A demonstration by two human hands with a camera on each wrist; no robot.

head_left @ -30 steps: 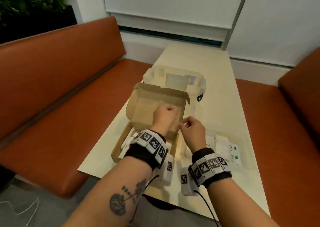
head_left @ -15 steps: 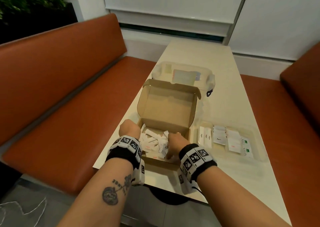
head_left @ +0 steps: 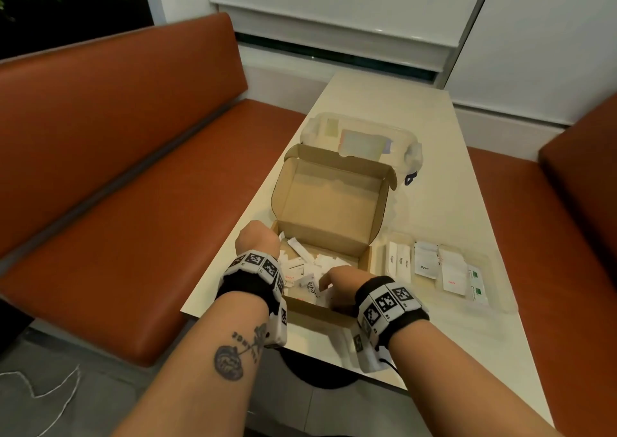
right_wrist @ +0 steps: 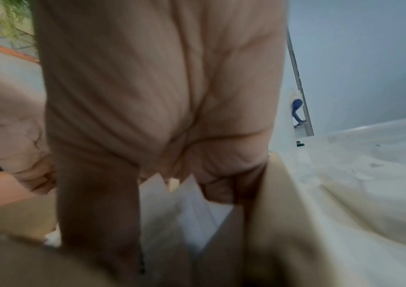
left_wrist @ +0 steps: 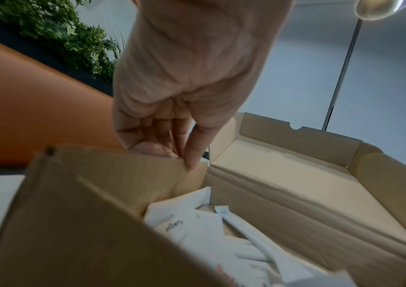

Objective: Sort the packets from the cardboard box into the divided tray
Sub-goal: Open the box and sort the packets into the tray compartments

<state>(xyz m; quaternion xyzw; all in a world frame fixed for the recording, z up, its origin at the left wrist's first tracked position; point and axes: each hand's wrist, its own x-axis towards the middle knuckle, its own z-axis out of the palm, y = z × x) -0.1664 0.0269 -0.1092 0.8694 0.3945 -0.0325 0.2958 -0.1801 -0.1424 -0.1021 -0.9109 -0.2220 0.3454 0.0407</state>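
Note:
The cardboard box (head_left: 330, 203) stands open on the table, lid upright, with several white packets (head_left: 300, 266) heaped inside. My left hand (head_left: 257, 239) pinches the box's left wall (left_wrist: 98, 194), thumb inside and fingers outside. My right hand (head_left: 337, 286) is down in the near right corner of the box, thumb and curled fingers around white packets (right_wrist: 179, 203); that view is blurred. The clear divided tray (head_left: 494, 269) lies right of the box, with sorted packets (head_left: 424, 263) in its compartments.
A clear plastic container (head_left: 360, 132) sits just behind the box lid. The pale table (head_left: 434, 176) is narrow, with orange benches on the left (head_left: 117, 169) and right (head_left: 561, 236). The table's near edge is close under my wrists.
Both hands came down from the lid to the box base. The left took hold of the left wall, and the right went in among the packets.

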